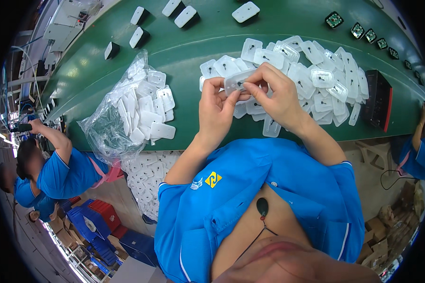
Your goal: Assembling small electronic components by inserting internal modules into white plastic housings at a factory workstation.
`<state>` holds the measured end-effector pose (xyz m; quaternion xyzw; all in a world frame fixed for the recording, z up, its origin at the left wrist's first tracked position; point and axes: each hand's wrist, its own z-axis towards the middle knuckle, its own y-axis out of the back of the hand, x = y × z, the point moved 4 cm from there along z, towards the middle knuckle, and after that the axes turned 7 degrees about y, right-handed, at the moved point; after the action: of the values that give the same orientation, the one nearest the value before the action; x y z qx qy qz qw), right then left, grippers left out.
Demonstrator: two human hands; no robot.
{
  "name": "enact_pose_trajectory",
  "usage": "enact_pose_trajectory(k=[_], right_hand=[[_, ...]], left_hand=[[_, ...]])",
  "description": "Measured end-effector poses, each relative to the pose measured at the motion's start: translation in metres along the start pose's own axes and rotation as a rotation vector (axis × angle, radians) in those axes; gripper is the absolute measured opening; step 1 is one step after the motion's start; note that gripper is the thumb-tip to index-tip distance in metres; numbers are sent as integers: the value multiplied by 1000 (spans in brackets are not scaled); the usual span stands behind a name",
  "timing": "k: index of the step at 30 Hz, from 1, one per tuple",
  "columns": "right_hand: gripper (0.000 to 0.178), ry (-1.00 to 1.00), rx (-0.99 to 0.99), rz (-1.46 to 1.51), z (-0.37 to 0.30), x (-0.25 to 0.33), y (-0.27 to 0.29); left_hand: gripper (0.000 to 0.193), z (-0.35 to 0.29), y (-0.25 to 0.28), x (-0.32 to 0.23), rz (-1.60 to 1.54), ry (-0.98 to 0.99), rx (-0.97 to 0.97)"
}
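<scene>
Your left hand (215, 107) and right hand (279, 96) have fingers clamped on the white cover (232, 83), raised above the left side of the cover pile (300, 78). It appears light, stiff, probably slippery; grip its rims, sparing the possibly fragile dark centre piece (241, 84).

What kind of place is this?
Probably a factory: a long green workbench holds a heap of matching white pieces, and a blue-shirted co-worker is nearby.
</scene>
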<state>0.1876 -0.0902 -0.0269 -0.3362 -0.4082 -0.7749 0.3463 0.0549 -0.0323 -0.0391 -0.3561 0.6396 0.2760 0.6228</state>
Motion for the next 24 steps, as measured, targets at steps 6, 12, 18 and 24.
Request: enact_pose_trajectory(k=[6,12,18,24], right_hand=[[8,-30,2,-6,2,4,-6],[9,-15,46,10,3,2,-11],[5,-173,30,247,-2,-5,-24],[7,-170,48,237,-7,-8,-27]], left_hand=[[26,0,2,8,-20,-35,-14],[20,2,11,2,225,-75,-118],[12,-1,11,-2,431,-307,-209],[13,-9,12,-1,385,-477,-258]])
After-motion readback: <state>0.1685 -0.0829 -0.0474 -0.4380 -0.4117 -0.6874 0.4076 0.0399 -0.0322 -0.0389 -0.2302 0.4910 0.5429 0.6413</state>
